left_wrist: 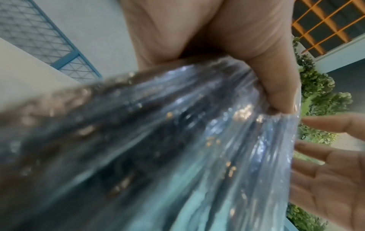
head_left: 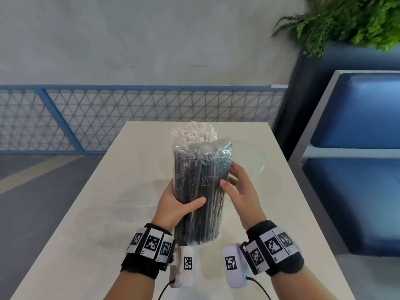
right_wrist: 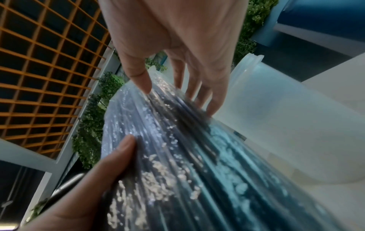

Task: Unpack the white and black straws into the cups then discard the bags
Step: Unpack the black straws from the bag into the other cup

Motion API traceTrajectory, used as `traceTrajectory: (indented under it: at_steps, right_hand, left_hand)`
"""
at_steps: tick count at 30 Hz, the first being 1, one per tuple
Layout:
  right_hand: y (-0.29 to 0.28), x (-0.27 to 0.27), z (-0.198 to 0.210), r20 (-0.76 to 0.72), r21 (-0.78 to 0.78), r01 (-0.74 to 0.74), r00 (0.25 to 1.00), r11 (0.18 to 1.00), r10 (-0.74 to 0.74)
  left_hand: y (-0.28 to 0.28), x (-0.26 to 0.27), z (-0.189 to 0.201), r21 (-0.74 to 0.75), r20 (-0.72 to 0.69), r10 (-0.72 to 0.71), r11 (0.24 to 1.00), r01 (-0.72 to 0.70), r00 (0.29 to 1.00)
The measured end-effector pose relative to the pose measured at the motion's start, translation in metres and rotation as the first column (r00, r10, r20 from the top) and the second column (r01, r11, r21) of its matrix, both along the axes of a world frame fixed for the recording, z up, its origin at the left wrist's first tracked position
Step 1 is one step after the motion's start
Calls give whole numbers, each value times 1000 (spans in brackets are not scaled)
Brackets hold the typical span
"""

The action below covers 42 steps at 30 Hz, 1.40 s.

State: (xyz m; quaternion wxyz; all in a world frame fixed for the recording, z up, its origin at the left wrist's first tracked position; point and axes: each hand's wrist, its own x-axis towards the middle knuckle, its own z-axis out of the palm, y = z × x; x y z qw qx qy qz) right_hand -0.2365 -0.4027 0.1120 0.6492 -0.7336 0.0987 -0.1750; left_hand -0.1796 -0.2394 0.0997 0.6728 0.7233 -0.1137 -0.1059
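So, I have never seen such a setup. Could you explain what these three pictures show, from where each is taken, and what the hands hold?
No machine here: a person wears cameras on the head and on both wrists. The head view looks down at a pale table. The left hand grips a clear bag of black straws, standing upright; the right hand touches its side with straight fingers. Behind the bag are white straws and a clear cup. The other two pictures are close, blurry views along each wrist at the same bag.
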Motion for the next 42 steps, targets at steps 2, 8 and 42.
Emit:
traceTrajectory:
  at_steps: [2, 8, 42]
  right_hand:
    - [1, 3, 4, 28, 2, 19, 999, 1000, -19]
    - [0, 6, -7, -27, -195, 49, 998, 980, -55]
    - [31, 44, 40, -6, 31, 123, 992, 992, -123]
  left_hand:
    - [3, 2, 1, -6, 0, -5, 1000, 5, 1000]
    - [14, 14, 16, -295, -124, 51, 952, -86, 991]
    - [51, 34, -21, 172, 91, -15, 985, -1, 996]
